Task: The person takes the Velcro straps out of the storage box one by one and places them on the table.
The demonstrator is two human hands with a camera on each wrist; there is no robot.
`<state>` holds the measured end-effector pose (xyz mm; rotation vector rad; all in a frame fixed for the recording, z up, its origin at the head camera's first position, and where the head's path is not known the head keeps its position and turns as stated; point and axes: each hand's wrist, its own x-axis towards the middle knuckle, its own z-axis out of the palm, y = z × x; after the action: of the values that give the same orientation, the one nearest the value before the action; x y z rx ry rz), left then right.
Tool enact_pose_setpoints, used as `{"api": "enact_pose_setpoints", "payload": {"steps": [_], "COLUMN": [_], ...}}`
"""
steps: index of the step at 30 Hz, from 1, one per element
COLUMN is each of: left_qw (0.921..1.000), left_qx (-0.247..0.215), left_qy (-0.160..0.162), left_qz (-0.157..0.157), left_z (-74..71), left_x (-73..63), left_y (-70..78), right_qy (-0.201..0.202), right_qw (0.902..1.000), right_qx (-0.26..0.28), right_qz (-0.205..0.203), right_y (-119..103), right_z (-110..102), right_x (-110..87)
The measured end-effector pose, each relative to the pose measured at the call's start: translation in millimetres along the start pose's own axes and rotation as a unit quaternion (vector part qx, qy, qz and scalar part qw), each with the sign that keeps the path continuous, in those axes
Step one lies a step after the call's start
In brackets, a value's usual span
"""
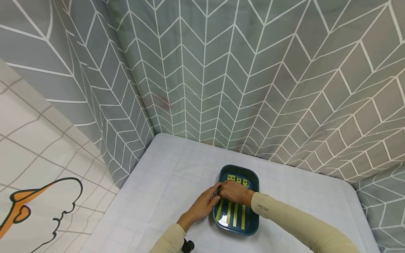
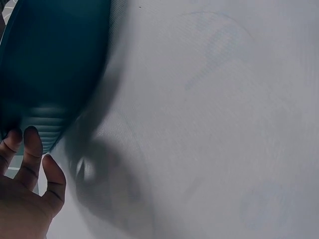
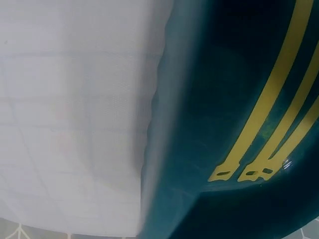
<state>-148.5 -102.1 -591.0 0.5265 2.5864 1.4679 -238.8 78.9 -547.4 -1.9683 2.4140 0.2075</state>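
A dark teal tray [image 1: 252, 223] with rounded corners lies on the white-covered table. Several flat yellow strips [image 1: 243, 216] lie lengthwise in it, side by side; the right wrist view shows slotted ends on the strips [image 3: 266, 107]. My right hand [image 1: 235, 192] reaches into the tray over the strips near its left side. Its fingertips are hidden, so what they hold cannot be seen. At the tray's left rim rests my left hand [image 1: 202, 203], fingers extended. In the left wrist view, fingertips of the left hand [image 2: 25, 194] touch the tray's ridged end [image 2: 47, 127], thumb apart from it.
A white cloth [image 1: 177, 165] covers the table around the tray. Grey patterned curtains [image 1: 202, 70] hang behind and at the sides. A small black object [image 1: 188, 246] shows beside the left sleeve [image 1: 169, 240].
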Motion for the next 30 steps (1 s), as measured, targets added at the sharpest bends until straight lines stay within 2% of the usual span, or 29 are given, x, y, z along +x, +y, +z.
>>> {"api": "enact_pose_setpoints", "payload": {"steps": [8,16,23,30], "left_qw": [1.0,0.9994,0.9991,0.9991], "left_qx": [0.004,0.028,0.035,0.041], "left_qy": [-0.007,-0.006,-0.001,-0.003], "left_qz": [0.002,0.021,0.022,0.011], "left_z": [-2.0,-3.7,-3.5,-0.5], "left_x": [-1.3,1.1,1.1,-1.3], "left_y": [6.9,10.0,10.5,6.7], "right_qy": [-0.001,0.001,0.035,0.075], "right_qw": [1.0,0.9997,0.9994,0.9968], "right_qx": [-0.009,-0.021,0.004,-0.009], "right_qz": [-0.004,-0.013,-0.003,0.023], "right_y": [-2,-1,0,3], "right_z": [-3,-6,-15,-27], "right_x": [-3.1,-7.5,-12.8,-21.0]}}
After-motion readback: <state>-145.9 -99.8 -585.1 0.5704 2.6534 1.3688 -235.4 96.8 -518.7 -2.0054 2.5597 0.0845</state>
